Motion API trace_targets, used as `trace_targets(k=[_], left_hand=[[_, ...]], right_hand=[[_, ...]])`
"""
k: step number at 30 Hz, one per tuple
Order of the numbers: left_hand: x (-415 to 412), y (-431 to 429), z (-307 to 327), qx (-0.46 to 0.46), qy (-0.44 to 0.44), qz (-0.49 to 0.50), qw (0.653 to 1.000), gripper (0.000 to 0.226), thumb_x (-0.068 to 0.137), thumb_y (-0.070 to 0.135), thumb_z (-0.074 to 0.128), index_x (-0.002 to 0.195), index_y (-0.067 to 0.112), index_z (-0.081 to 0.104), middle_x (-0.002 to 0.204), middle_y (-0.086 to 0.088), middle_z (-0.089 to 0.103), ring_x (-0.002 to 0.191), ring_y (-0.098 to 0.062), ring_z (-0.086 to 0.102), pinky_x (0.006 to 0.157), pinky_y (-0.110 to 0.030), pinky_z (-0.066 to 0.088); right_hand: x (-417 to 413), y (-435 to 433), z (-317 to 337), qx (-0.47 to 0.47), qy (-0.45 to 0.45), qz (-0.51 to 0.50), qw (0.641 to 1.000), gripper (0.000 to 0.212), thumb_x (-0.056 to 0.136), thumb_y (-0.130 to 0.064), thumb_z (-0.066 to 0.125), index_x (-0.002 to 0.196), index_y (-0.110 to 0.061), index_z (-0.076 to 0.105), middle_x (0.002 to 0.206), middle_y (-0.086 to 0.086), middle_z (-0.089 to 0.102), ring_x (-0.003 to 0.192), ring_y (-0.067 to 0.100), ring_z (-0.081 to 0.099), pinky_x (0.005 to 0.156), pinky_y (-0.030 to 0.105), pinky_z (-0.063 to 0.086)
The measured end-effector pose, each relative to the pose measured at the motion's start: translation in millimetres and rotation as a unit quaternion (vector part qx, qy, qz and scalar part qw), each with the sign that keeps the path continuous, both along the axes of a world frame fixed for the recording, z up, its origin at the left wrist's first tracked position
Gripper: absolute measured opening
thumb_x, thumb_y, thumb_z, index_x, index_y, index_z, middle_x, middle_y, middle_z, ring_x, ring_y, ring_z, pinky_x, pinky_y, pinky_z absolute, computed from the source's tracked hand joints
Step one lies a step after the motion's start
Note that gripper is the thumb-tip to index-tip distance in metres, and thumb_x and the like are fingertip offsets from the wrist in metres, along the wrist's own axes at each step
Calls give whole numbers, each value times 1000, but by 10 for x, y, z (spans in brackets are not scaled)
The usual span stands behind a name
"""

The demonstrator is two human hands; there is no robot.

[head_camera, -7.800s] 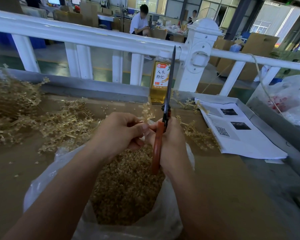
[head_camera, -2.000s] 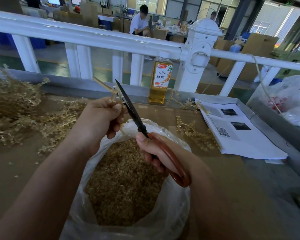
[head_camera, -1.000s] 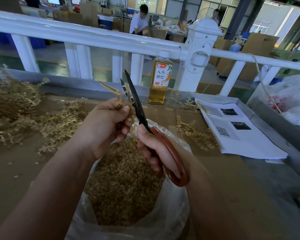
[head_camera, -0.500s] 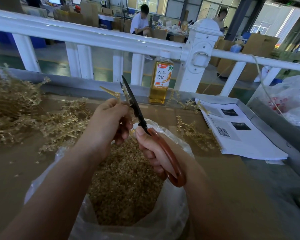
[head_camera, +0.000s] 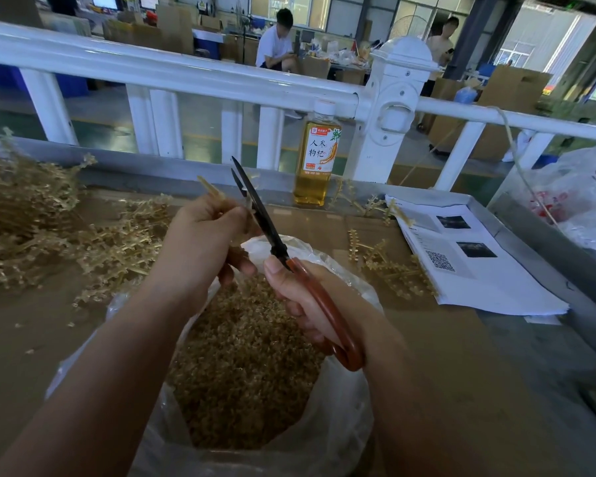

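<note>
Scissors [head_camera: 259, 208] have tipped more upright vs 2 s ago, blades a crack apart just right of the left hand [head_camera: 200, 242], which pinches a thin plastic sprig [head_camera: 209, 187] above the bag [head_camera: 344, 390], right hand [head_camera: 310, 301] wrapped round the red handles; sprig looks light, stiff, brittle, so hold it close to the cut.

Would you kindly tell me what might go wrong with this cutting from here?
The scissors have their blades right beside the left hand pinching the strip, so a slip might nick a finger. Cut bits could also fly past the bag onto the table.
</note>
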State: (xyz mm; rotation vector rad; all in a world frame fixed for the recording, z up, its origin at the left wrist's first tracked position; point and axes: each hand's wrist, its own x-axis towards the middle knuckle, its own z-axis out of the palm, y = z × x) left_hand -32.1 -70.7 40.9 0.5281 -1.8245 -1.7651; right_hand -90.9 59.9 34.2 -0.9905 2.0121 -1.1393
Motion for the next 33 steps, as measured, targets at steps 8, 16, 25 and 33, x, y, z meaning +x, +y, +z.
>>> trace_targets(k=[8,16,25,33], left_hand=[[36,-61,9,-28,5,18,999,10,90,7,50,80,9,53,50,-1,63,26,-12,40,29,-14,26],[22,-53,34,45,31,3,998,24,91,7,46,70,8,56,47,-1,59,29,-13,43,32,-12,27],[1,46,48,62,39,0,997,23,92,9,46,72,7,57,46,0,59,30,-10,43,32,-12,26],[5,41,59,105,47,-18,993,24,93,9,45,73,6,57,47,1,58,31,-10,44,33,-13,27]], right_hand=[[5,1,-17,11,46,12,999,34,87,-61,32,76,-31,47,57,-11,41,36,-12,45,36,3,32],[75,-40,11,-17,-12,9,1000,34,81,-64,35,66,-36,48,43,-27,51,38,-13,47,37,2,32],[94,-6,63,6,-56,-20,998,34,87,-61,32,68,-36,45,59,-4,42,42,5,38,45,20,34],[113,-11,73,-9,-97,-28,995,35,87,-61,34,70,-33,47,62,-1,39,48,10,34,47,24,32]])
